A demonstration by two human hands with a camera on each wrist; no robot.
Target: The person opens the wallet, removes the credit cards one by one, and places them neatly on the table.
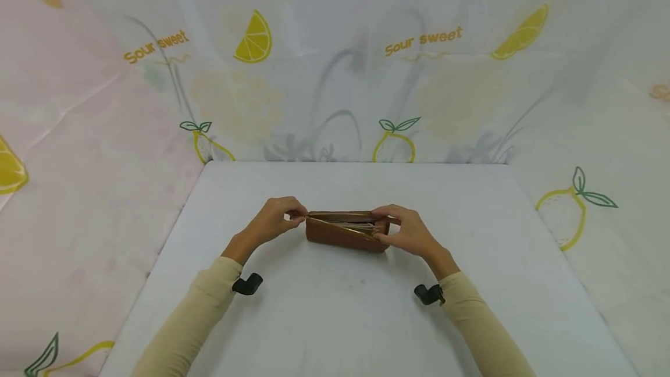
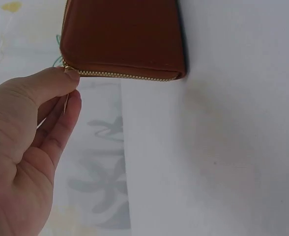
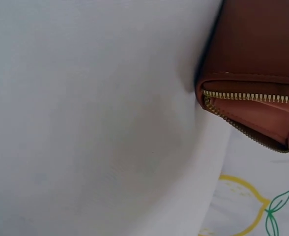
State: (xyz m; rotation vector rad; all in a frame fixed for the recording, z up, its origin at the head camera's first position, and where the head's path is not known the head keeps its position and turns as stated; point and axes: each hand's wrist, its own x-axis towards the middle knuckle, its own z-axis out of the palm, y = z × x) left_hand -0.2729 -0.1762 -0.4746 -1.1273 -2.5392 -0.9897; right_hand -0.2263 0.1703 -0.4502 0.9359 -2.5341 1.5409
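Note:
A brown zip-around wallet (image 1: 340,236) stands on its long edge on the white table, its top gaping toward the right end. Inside, pale card-like edges show. My left hand (image 1: 273,219) pinches the zipper pull (image 2: 66,104) between thumb and fingers at the wallet's upper left corner; the gold teeth (image 2: 130,76) down that end are closed. At the other end my right hand (image 1: 410,230) holds the wallet by its top edges, thumb on the near side and fingers on the far side. In the right wrist view the teeth (image 3: 252,97) are parted there, and only a finger shows.
The white table (image 1: 314,319) reaches back to a cloth backdrop (image 1: 324,86) printed with lemons and lettering. Each sleeved wrist carries a small black camera, the left camera (image 1: 248,284) and the right camera (image 1: 428,294).

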